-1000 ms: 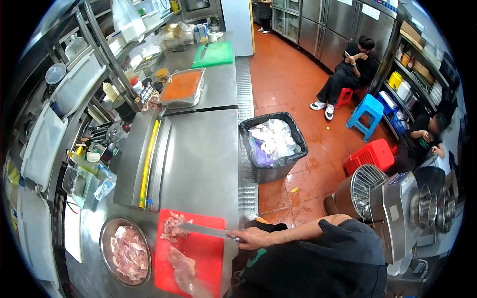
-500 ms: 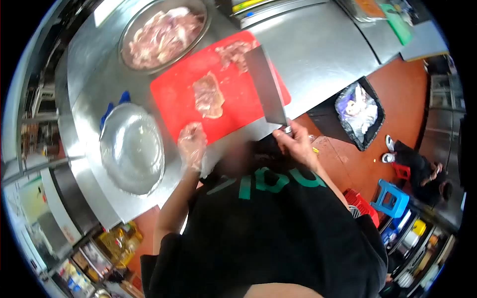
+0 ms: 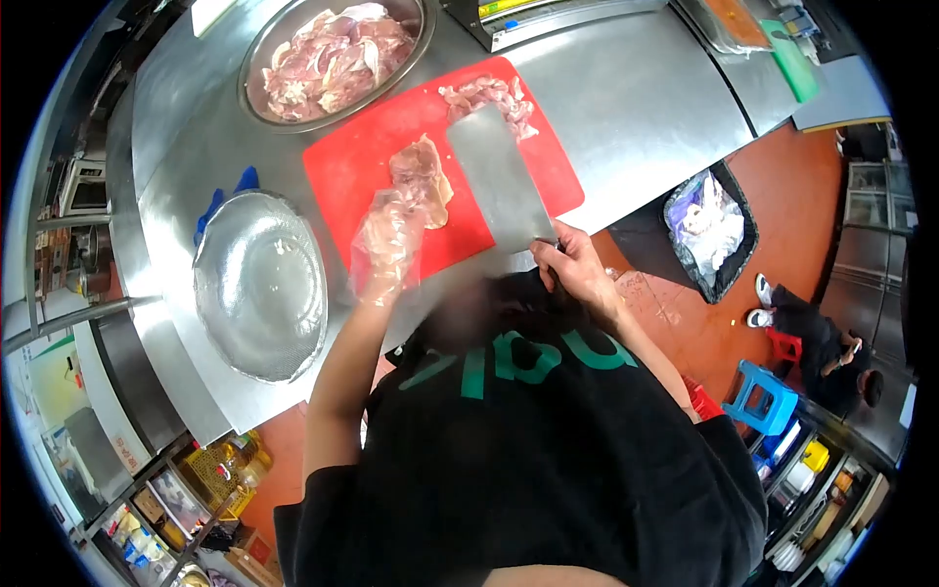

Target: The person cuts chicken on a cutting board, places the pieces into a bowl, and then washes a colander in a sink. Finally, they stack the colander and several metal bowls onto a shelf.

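My left hand point(image 3: 390, 241) wears a clear plastic glove. Its fingers reach onto the lower left edge of a flat piece of raw chicken point(image 3: 423, 174) on the red cutting board point(image 3: 342, 157); the fingertips are hard to make out. My bare right hand point(image 3: 575, 262) grips the handle of a cleaver point(image 3: 499, 181). The broad blade lies over the board's right part, its face turned up, with its far end beside a pile of cut chicken pieces point(image 3: 494, 98). A gap of red board shows between the blade and the flat piece.
A metal bowl of raw chicken point(image 3: 337, 64) stands beyond the board. To the left is a bowl covered in clear plastic point(image 3: 259, 289), with something blue behind it. A lined bin point(image 3: 709, 235) stands at the counter's right edge. A person point(image 3: 831, 347) sits farther right, near a blue stool point(image 3: 761, 396).
My left hand has moved up and forward from the board's lower edge onto the flat chicken. The cleaver has swung left and its face now shows more broadly.
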Tool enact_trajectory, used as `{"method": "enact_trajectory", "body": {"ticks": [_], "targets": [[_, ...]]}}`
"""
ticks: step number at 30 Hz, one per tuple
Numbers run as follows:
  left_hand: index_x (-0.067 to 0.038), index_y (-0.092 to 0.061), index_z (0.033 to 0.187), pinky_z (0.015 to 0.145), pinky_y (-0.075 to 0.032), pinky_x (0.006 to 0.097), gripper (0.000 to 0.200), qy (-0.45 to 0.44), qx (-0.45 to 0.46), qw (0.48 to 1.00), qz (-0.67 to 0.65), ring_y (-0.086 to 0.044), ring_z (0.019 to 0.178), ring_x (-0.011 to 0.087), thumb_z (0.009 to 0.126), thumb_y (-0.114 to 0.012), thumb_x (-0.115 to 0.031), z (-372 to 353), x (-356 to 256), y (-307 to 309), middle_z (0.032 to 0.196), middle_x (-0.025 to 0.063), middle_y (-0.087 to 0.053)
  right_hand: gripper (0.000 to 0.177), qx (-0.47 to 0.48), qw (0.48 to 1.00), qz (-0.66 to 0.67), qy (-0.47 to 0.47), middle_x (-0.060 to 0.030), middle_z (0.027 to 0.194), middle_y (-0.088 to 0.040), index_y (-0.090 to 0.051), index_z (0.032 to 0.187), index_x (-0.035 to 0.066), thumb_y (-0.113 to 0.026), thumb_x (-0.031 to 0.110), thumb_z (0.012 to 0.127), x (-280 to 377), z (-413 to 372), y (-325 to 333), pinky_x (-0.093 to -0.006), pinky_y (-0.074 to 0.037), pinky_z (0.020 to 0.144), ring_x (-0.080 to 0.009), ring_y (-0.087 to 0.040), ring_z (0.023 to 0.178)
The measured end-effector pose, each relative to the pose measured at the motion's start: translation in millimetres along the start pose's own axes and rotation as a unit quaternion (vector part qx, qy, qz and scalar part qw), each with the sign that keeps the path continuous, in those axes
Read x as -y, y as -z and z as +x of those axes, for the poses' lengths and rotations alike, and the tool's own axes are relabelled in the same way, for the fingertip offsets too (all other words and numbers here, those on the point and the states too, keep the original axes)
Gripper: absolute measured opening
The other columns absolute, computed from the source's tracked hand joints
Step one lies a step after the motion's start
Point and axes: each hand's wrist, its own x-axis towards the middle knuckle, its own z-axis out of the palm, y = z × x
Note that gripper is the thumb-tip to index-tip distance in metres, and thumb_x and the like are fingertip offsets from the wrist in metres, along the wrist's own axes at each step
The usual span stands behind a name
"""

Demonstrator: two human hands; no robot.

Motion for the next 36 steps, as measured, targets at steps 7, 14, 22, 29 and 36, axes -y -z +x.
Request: {"method": "enact_trajectory", "body": {"ticks": [7, 14, 22, 29, 36], "targets": [[-0.001, -0.062, 0.077, 0.055, -0.043, 0.0219, 0.004, 0.166, 0.177, 0.9, -0.362, -0.055, 0.064, 0.0061, 0.076, -0.06, -0.004, 16.5, 3.4, 39.3, 0.068, 0.003, -0.061, 0.013, 0.08, 0.993, -0.03, -0.085, 0.0012, 0.058, -0.046, -0.056, 0.096, 0.0, -0.052, 0.009, 0.088, 2.8, 2.6, -3.7, -0.0225, -0.036, 0.041, -0.0072, -0.045, 0.043], [0.001, -0.062, 0.078, 0.06, -0.044, 0.0215, 0.007, 0.076, 0.134, 0.929, -0.337, -0.057, 0.066, 0.0084, 0.076, -0.056, 0.002, 4.7, 2.2, 36.7, 0.072, 0.0033, -0.062, 0.011, 0.135, 0.985, -0.06, -0.084, 0.0002, 0.056, -0.046, -0.055, 0.094, 0.0, -0.05, 0.008, 0.089, 4.7, 14.2, -5.7, -0.0228, -0.036, 0.04, -0.0082, -0.046, 0.041], [0.003, -0.062, 0.083, 0.062, -0.046, 0.023, 0.009, 0.129, 0.081, 0.89, -0.43, -0.058, 0.068, 0.009, 0.08, -0.061, -0.005, -0.7, 22.5, 16.8, 0.075, 0.0057, -0.063, 0.015, 0.166, 0.979, -0.089, -0.071, 0.0005, 0.052, -0.045, -0.055, 0.101, 0.0, -0.049, 0.008, 0.09, 5.6, 19.9, -5.3, -0.0227, -0.036, 0.041, -0.0082, -0.046, 0.04], [0.003, -0.062, 0.081, 0.061, -0.045, 0.0234, 0.008, 0.177, 0.152, 0.848, -0.475, -0.06, 0.068, 0.0121, 0.08, -0.06, -0.005, 14.0, 26.0, 27.2, 0.074, 0.0088, -0.064, 0.008, 0.19, 0.977, -0.027, -0.097, -0.0021, 0.058, -0.047, -0.051, 0.092, 0.0, -0.05, 0.008, 0.089, -14.8, 31.9, 0.6, -0.0233, -0.039, 0.04, -0.0098, -0.047, 0.041], [0.004, -0.062, 0.079, 0.066, -0.047, 0.026, 0.007, 0.156, 0.213, 0.854, -0.449, -0.06, 0.068, 0.0151, 0.079, -0.058, -0.002, 27.1, 13.6, 45.7, 0.074, 0.009, -0.064, 0.007, 0.178, 0.969, 0.067, -0.16, -0.002, 0.06, -0.048, -0.051, 0.089, 0.001, -0.051, 0.007, 0.086, -0.3, 30.9, -2.3, -0.0226, -0.039, 0.04, -0.0099, -0.046, 0.041]]}}
